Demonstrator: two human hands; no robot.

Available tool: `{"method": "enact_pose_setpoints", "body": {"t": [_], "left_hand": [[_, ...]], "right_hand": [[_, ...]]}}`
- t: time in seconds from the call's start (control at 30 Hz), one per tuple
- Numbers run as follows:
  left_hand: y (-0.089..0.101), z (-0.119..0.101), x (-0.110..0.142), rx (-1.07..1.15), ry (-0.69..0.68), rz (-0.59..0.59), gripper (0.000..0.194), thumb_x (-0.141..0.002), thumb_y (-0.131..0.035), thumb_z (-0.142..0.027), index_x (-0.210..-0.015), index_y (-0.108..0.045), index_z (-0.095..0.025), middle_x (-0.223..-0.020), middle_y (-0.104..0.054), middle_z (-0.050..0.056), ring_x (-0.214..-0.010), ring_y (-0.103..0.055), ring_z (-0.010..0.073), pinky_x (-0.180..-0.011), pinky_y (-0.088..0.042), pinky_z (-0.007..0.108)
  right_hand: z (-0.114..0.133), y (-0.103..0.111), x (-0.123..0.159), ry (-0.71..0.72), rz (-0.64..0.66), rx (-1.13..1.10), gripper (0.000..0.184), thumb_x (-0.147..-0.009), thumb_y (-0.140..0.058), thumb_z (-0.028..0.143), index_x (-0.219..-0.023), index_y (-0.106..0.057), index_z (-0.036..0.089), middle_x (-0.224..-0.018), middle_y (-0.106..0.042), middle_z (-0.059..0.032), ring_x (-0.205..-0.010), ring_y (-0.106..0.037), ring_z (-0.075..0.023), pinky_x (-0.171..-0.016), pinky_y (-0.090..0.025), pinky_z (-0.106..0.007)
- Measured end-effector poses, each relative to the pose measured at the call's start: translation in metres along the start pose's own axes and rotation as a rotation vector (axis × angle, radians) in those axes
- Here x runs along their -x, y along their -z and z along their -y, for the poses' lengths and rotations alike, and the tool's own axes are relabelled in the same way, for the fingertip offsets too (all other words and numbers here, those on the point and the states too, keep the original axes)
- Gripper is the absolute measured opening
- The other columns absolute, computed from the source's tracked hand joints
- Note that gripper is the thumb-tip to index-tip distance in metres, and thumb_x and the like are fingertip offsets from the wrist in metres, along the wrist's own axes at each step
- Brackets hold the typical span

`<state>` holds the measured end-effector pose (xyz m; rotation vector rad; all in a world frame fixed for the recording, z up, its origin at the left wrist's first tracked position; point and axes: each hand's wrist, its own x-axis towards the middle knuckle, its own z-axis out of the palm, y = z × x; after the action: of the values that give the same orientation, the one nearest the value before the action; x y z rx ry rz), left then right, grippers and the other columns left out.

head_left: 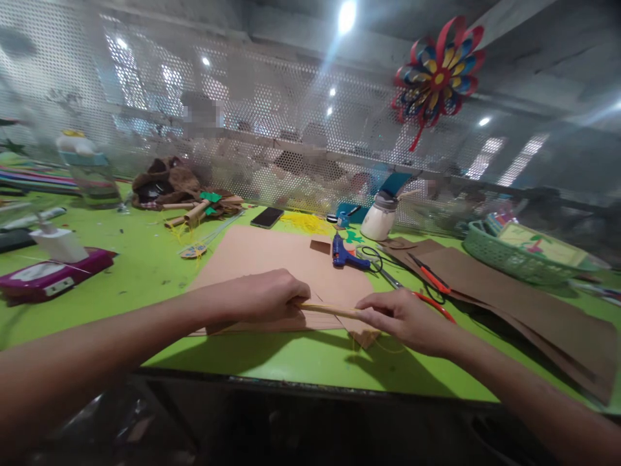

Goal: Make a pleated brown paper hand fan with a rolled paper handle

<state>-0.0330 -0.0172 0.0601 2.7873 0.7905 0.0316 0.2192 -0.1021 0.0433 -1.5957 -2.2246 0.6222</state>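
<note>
Between my two hands stretches a thin tan paper roll (332,311), slim as a stick and held nearly level. My left hand (274,296) is closed around its left end, and the fingers partly hide it. At the other end, my right hand (398,316) pinches it between thumb and fingers. Beneath lies a stack of light brown paper sheets (262,252). A small brown paper piece (363,333) with yellow strands lies by my right hand. Just beyond the hands, a blue glue gun (345,255) rests on the paper, with scissors (388,278) to its right.
Dark brown card sheets (524,304) and a red-handled cutter (431,275) lie right, near a green basket (519,259). Behind are a phone (267,217), yellow shreds (305,222), a white jar (380,219) and paper rolls (194,213). A purple power strip (58,275) sits left.
</note>
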Motion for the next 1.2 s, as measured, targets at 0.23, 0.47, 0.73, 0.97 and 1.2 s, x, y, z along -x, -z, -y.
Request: {"method": "enact_pose_setpoints", "body": {"t": [0.23,0.47,0.73,0.97,1.2], "left_hand": [[0.001,0.001,0.002,0.052,0.011,0.06,0.02,-0.083,-0.054,-0.034,-0.071,-0.056,-0.018,-0.059,-0.054,-0.002,-0.05,-0.043,0.0109,-0.045,-0.024,0.023],[0.006,0.005,0.004,0.151,0.037,0.136,0.026,-0.084,-0.057,-0.043,-0.074,-0.054,-0.019,-0.064,-0.053,-0.003,-0.056,-0.045,0.0114,-0.048,-0.027,0.022],[0.013,0.001,0.008,0.204,-0.027,0.225,0.032,-0.092,-0.045,-0.049,-0.087,-0.056,-0.019,-0.077,-0.058,0.0,-0.067,-0.052,0.0141,-0.055,-0.035,0.022],[-0.004,-0.001,0.014,0.144,-0.014,0.192,0.037,-0.097,-0.033,-0.046,-0.104,-0.06,-0.022,-0.096,-0.065,0.004,-0.082,-0.058,0.0192,-0.074,-0.042,0.028],[-0.005,0.001,0.013,0.166,-0.036,0.202,0.034,-0.096,-0.038,-0.042,-0.11,-0.062,-0.022,-0.102,-0.066,0.005,-0.088,-0.06,0.0193,-0.076,-0.043,0.027]], "right_hand": [[-0.005,-0.009,0.002,0.164,-0.21,0.196,0.033,-0.095,-0.047,0.037,-0.098,-0.074,0.018,-0.07,-0.072,-0.0054,-0.055,-0.057,-0.0146,-0.056,-0.039,-0.025],[-0.017,-0.018,0.007,0.299,-0.36,0.254,0.027,-0.096,-0.048,0.03,-0.104,-0.072,0.02,-0.086,-0.077,-0.0086,-0.069,-0.07,-0.0191,-0.063,-0.051,-0.027],[-0.029,-0.026,0.016,0.432,-0.443,0.358,0.024,-0.096,-0.048,0.023,-0.11,-0.067,0.02,-0.096,-0.078,-0.0075,-0.079,-0.074,-0.0192,-0.067,-0.055,-0.027],[-0.025,-0.034,0.025,0.481,-0.436,0.398,0.021,-0.097,-0.047,0.02,-0.106,-0.065,0.015,-0.088,-0.078,-0.0079,-0.07,-0.073,-0.0194,-0.059,-0.053,-0.027],[-0.028,-0.037,0.027,0.489,-0.429,0.409,0.02,-0.096,-0.047,0.019,-0.107,-0.065,0.014,-0.08,-0.077,-0.0067,-0.062,-0.071,-0.0193,-0.053,-0.047,-0.028]]}}
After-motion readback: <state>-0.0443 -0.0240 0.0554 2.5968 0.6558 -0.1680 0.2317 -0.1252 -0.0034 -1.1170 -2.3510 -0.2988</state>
